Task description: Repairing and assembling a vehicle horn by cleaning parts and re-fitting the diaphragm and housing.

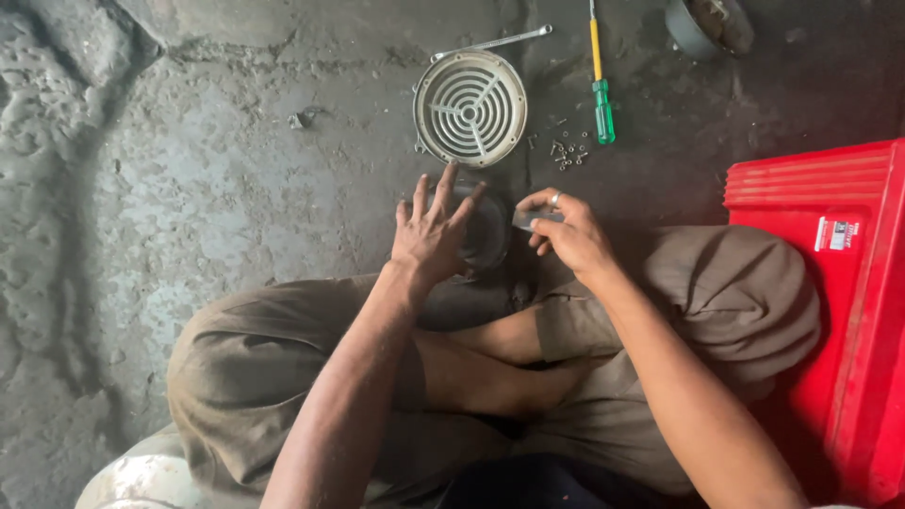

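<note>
I sit cross-legged on a rough concrete floor. My left hand (432,231) rests with fingers spread on a dark round part (488,231) that stands on the floor in front of my legs. My right hand (564,231), with a ring on one finger, pinches a small grey piece (530,219) at the right edge of that round part. What the small piece is cannot be made out. A round grey grille cover (469,107) with concentric ribs lies on the floor just beyond my hands.
A spanner (495,41) lies behind the grille. A screwdriver with a yellow shaft and green handle (600,90) lies to its right, with several small screws (568,152) beside it. A red plastic crate (844,273) stands at the right. A round metal part (707,24) sits at the top right.
</note>
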